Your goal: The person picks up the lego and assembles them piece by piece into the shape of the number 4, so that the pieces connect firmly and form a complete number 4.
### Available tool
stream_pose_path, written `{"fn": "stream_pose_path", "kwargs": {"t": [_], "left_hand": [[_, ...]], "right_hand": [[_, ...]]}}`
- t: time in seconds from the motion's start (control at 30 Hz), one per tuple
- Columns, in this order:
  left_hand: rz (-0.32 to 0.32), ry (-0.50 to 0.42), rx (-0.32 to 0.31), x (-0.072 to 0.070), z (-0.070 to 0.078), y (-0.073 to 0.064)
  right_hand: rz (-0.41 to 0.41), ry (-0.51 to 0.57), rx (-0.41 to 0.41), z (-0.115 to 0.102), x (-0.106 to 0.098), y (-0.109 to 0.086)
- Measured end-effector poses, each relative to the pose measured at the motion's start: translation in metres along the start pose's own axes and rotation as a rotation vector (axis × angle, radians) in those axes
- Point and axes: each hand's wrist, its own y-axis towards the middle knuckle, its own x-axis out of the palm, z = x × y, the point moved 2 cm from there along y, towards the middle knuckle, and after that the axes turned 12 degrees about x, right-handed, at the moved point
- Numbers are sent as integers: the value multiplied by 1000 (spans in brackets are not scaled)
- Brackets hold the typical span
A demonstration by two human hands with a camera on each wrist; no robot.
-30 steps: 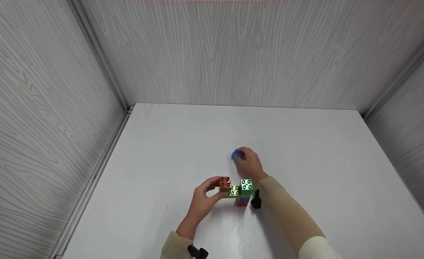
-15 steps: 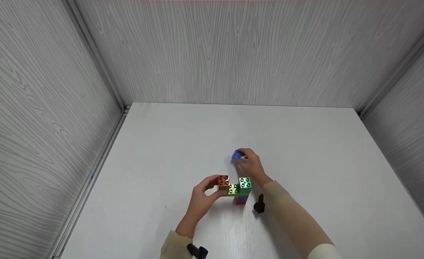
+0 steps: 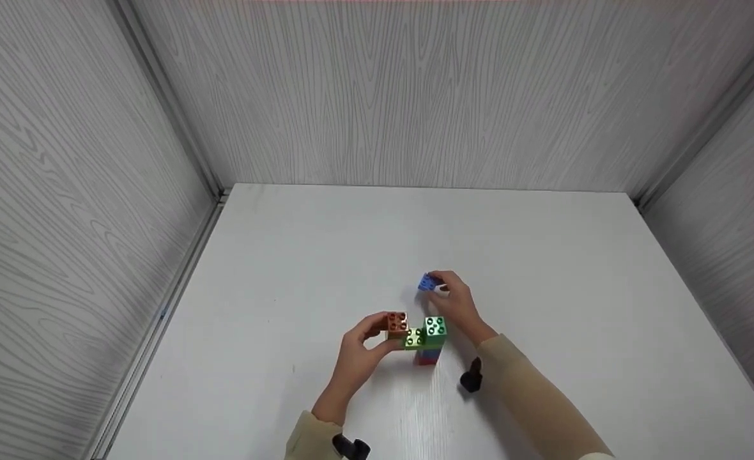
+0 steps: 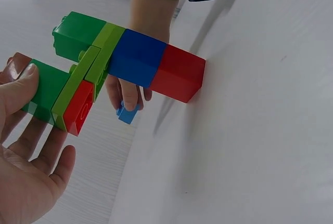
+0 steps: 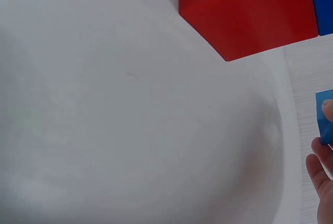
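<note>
A standing structure of toy building bricks rises from the table, with a red brick [image 4: 178, 72] at its foot and a dark blue brick [image 4: 137, 56] above. Lime green pieces [image 3: 414, 338] spread sideways over these. A green brick [image 3: 435, 326] tops the right side and a brown brick [image 3: 397, 322] the left. My left hand [image 3: 357, 355] grips the left branch, thumb and fingers around its brown and green bricks. Behind the structure, my right hand [image 3: 459, 305] pinches a loose lighter blue brick [image 3: 427, 282], apart from the rest; the right wrist view catches it only at the edge.
The white tabletop [image 3: 313, 255] reaches back to a grey wood-grain panel [image 3: 390, 96]. More such panels stand at left and right. A black wrist mount [image 3: 471, 377] hangs off the right sleeve, close to the brick structure.
My right hand has turned the loose blue brick so its studs show, and drawn it slightly nearer and to the right. The left hand keeps its grip on the structure.
</note>
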Motion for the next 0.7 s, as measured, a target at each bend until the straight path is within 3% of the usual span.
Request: {"fn": "stream_pose_path", "kwargs": {"t": [0.13,0.27,0.33,0.4,0.7], "left_hand": [[0,0,-16,1,6,1],[0,-3,-32,3,12,2],[-4,-14,-34,4,11,1],[-5,-23,-26,5,1,1],[-7,-10,-6,3,1,1]], "right_hand": [[12,14,-47,0,-6,-6],[11,8,-26,2,-13,-13],[14,12,-32,4,-17,-17],[21,17,-38,5,-20,-21],[13,78,-15,0,-27,-37]]}}
